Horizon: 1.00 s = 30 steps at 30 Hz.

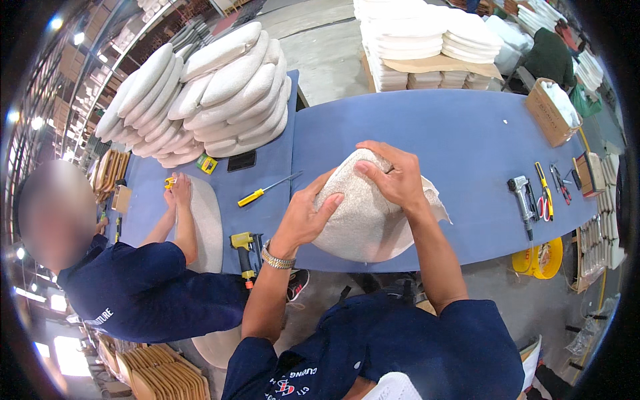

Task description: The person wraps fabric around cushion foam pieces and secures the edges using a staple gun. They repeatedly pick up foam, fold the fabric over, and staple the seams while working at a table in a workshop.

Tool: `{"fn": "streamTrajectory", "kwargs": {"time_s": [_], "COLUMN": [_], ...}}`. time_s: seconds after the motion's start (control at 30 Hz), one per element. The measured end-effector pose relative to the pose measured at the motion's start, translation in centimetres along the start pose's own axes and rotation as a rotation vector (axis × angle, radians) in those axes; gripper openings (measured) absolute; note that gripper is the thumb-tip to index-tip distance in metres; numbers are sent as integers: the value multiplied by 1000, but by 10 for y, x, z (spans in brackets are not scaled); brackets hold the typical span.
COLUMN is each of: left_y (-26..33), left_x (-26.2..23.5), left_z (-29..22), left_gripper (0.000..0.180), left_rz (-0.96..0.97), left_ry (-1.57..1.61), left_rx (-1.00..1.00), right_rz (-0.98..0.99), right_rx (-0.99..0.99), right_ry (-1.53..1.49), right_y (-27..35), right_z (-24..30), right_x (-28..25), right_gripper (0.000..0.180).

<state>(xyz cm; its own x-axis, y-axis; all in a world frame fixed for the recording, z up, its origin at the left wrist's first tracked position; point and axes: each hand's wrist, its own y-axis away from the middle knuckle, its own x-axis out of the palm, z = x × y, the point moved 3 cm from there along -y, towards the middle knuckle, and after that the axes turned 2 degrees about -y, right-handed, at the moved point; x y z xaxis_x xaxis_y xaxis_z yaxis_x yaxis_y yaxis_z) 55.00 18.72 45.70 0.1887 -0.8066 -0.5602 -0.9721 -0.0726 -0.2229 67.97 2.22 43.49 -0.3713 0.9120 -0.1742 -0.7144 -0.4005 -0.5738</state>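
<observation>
A beige fabric-covered seat cushion (363,220) stands tilted on the near edge of the blue table (453,133), loose fabric spreading out at its right. My left hand (307,213) presses against its left side, a metal watch on the wrist. My right hand (390,175) grips the top of the cushion, fingers curled over the fabric. Both hands hold the cushion.
A co-worker at the left works on another cushion (205,223). A yellow-handled screwdriver (267,191), a yellow staple gun (245,250) and a phone (241,161) lie between us. A stack of finished cushions (200,100) sits behind. A grey staple gun (521,197), pliers and a cardboard box (550,110) are at right.
</observation>
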Motion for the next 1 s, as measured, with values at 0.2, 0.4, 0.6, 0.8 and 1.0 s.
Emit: {"fn": "streamTrajectory", "kwargs": {"time_s": [0.2, 0.4, 0.6, 0.8, 1.0], "left_y": [-27, -82, -101, -139, -103], "left_x": [-12, 21, 51, 89, 197], "left_z": [10, -16, 22, 42, 106], "left_gripper": [45, 51, 51, 43, 45], "left_rz": [-29, -188, -375, -365, -342], "left_ry": [-274, -435, -148, 320, 1353], "left_rx": [-13, -227, 283, 323, -518], "right_rz": [-164, -141, 89, -22, -22], "right_rx": [-66, 61, 303, 181, 260], "right_ry": [207, 30, 59, 130, 277], "right_y": [1, 9, 45, 39, 13], "right_z": [-6, -5, -6, -38, -87], "right_x": [24, 6, -53, -41, -37], "right_gripper": [35, 35, 31, 36, 71]}}
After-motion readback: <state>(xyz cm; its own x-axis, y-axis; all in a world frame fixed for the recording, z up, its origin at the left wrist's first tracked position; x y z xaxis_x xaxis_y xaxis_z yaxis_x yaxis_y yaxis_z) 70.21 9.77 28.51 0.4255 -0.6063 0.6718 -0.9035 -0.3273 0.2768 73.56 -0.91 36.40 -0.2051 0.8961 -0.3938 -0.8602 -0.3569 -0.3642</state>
